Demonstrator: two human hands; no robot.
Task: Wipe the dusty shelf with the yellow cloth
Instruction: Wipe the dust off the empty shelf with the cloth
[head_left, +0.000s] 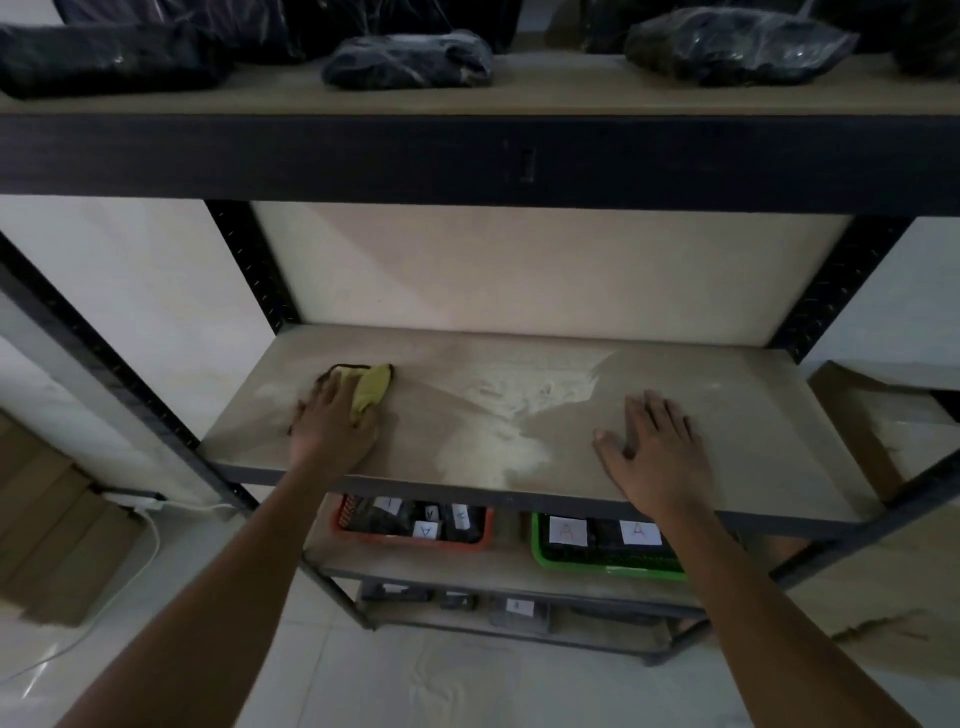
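Note:
The dusty shelf (727, 415) is a wooden board in a black metal rack, at chest height. A pale patch of dust (509, 421) covers its middle; smaller smears lie near the left end. The yellow cloth (371, 389), dark-edged, lies on the left part of the board. My left hand (332, 421) presses down on the cloth, fingers over it. On the right part of the board my right hand (654, 447) rests flat, fingers spread, holding nothing.
The shelf above (545, 88) carries several black plastic-wrapped bundles. On the lower shelf stand an orange basket (415, 540) and a green basket (608, 564) with labelled items. Black uprights (249, 260) flank the board. A white cable (150, 540) runs along the floor at left.

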